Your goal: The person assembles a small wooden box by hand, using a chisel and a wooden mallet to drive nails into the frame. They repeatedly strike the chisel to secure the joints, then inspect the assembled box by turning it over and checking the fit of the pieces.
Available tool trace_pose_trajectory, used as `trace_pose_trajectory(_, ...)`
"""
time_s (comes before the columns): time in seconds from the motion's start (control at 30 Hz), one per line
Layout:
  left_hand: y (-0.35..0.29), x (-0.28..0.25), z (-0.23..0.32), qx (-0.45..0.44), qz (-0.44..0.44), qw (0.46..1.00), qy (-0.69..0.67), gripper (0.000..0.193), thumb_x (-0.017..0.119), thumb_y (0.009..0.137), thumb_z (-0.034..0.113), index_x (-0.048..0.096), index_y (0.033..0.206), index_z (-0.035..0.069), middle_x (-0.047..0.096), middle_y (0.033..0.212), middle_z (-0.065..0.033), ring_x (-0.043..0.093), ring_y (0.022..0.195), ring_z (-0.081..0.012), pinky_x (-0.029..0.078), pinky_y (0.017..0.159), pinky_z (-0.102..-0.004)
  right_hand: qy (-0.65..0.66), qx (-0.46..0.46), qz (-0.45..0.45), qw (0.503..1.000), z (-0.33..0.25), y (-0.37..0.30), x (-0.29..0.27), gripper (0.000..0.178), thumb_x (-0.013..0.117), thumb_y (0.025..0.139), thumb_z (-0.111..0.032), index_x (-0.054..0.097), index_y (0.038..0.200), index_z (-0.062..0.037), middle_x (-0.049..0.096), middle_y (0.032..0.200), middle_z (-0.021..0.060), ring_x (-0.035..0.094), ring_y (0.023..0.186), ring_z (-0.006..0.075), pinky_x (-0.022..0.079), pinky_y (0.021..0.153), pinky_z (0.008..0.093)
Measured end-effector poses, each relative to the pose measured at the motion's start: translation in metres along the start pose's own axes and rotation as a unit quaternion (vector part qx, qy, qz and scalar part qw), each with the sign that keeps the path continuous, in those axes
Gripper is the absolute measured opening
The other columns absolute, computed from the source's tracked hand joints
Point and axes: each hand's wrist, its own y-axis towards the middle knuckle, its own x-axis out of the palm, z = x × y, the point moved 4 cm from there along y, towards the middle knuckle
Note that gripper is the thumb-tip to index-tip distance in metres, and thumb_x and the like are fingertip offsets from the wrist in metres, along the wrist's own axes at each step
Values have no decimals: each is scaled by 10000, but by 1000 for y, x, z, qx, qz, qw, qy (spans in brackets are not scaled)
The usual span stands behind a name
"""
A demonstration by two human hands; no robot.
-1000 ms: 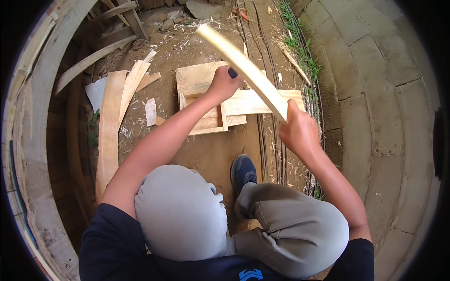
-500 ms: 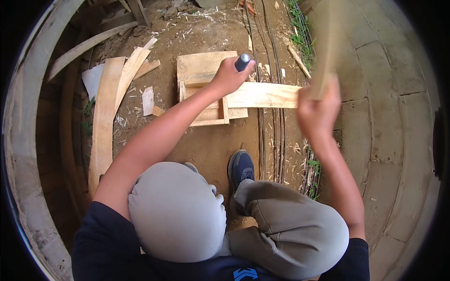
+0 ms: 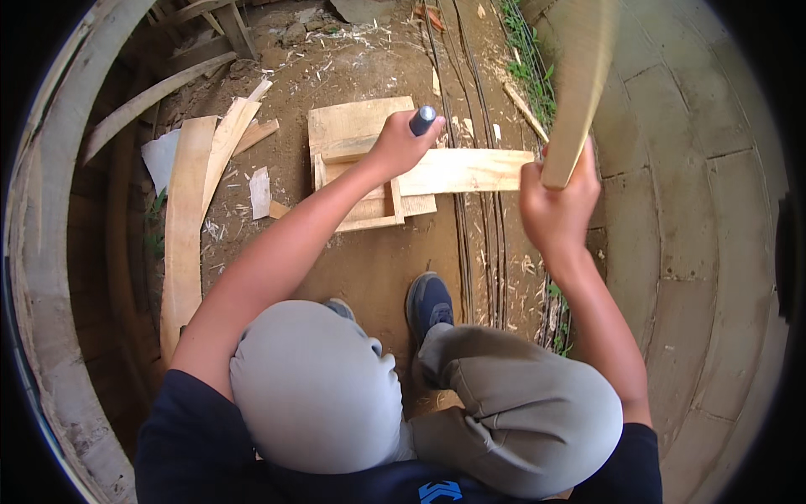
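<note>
Grips a dark handle (image 3: 422,122) in the left hand (image 3: 400,145) above a wooden frame (image 3: 369,224), with a pale board (image 3: 474,171) reaching right of that grip; clutches a wooden stick (image 3: 581,92) in the right hand (image 3: 560,202); has swung it away from the handle, leaving the handle's top uncovered.

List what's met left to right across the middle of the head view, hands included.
Long plank → small pale offcut → left hand gripping a dark handle → right hand gripping a raised wooden piece.
</note>
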Motion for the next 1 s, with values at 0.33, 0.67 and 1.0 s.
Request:
trace_pose_trajectory(0.33,8,1,-6,-46,5,999,5,397,615,1000,314,519,706,65,536,600,3,552,566,-100,438,549,-297,79,142,-16,987,28,5,17,273,605,802,4,597,1071,55,685,863,229,706,758,285,565,737,409)
trace_pose_trajectory(0.67,37,0,-3,-84,25,996,-12,352,602,994,288,533,721,77,550,603,-12,560,502,-119,512,540,-294,-146,256,-384,875,133,-113,121,263,608,851,-87,583,1091,17,701,1040,287,692,1000,436,550,890,502)
trace_pose_trajectory(1.0,75,-33,14,-63,112,974,-189,278,605,998,220,433,805,117,379,567,52,393,496,-78,459,555,-302,-42,264,-401,876,160,-126,144,323,589,820,-84,618,1122,28,690,1093,279,672,1055,414,530,923,483)
